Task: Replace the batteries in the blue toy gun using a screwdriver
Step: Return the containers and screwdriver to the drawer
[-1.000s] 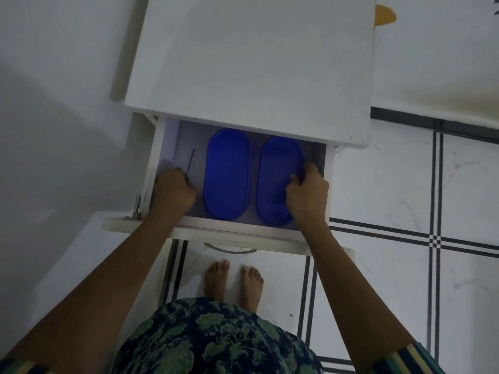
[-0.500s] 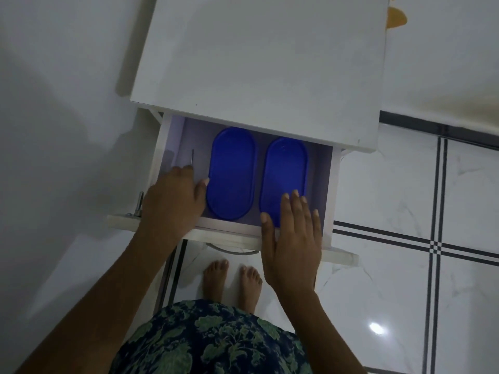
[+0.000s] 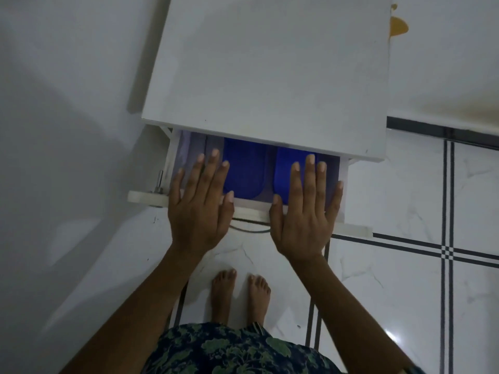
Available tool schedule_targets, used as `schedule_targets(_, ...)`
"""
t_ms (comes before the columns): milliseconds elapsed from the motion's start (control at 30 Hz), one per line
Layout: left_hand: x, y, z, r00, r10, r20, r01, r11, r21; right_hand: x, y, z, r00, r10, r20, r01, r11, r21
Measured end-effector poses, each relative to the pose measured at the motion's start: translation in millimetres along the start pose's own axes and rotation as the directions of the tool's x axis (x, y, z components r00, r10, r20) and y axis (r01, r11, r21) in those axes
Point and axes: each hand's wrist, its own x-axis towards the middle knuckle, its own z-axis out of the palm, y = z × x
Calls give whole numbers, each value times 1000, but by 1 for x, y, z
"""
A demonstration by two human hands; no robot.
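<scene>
As the head camera looks straight down, I count one white, smooth, flat cabinet worktop point(image 3: 270, 76) with square corners, and one white drawer point(image 3: 145, 197) standing partly out beneath its front edge.

Drawer contents, counted: two blue oval plastic containers point(image 3: 244, 171), smooth-topped, side by side, long axes running front to back. The right-hand container point(image 3: 283, 168) is partly covered by fingers.

Hands, two:
- Left hand point(image 3: 199, 209): grip wide, fingers straight and slightly spread, holding nothing. It lies palm-down over the drawer's front edge, fingertips reaching over the drawer interior.
- Right hand point(image 3: 305, 214): grip wide too, fingers straight, holding nothing, laid the same way at the drawer's right end.
- I cannot tell whether the palms actually press on the drawer front.

One thin curved metal handle point(image 3: 251, 230) shows below the drawer front, between the two hands. One small metal post point(image 3: 159, 182) stands at the drawer's left side.

Blue toy gun and screwdriver: I cannot place either from this view.

Below: two bare feet point(image 3: 223, 292) on glossy white marble-pattern floor tiles point(image 3: 405, 292) crossed by paired dark lines, and one dark floral-print fabric garment point(image 3: 229, 349).
</scene>
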Motion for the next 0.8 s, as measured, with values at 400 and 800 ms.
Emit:
schedule_targets(400, 70, -23, 22, 972, 229, 60, -233, 968, 94, 73, 26, 28, 963, -265, 42, 266, 964, -19)
schedule_targets(800, 75, -18, 45, 965, 134, -228, -136, 991, 4, 76, 19, 53, 973, -156, -169, 151, 988, -43)
